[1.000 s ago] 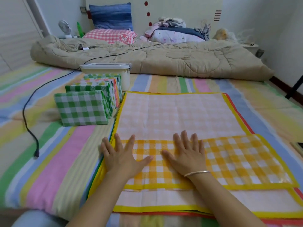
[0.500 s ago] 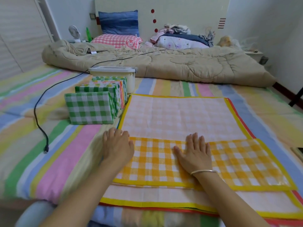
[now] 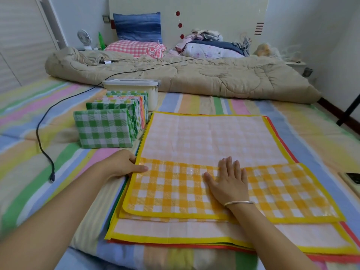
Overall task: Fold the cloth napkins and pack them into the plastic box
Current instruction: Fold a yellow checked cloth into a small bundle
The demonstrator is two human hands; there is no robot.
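A yellow checked napkin (image 3: 175, 188) lies on top of a flat stack of napkins (image 3: 210, 137), its near strip folded up over the pale back side. My left hand (image 3: 124, 164) pinches the folded strip's left end, thumb on top. Flat on the middle of the strip, fingers together, rests my right hand (image 3: 229, 182). Several folded napkins (image 3: 103, 131), green checked in front, stand in a row to the left. Behind them sits the white plastic box (image 3: 134, 86) with its lid on.
A black cable (image 3: 41, 145) with a plug trails across the striped bedsheet on the left. A beige quilt (image 3: 194, 75), pillows and clothes fill the far end. A dark phone-like object (image 3: 352, 178) lies at the right edge.
My left hand slid from the middle of the folded strip to its left end and took hold of it. My right hand shifted slightly right and stays flat.
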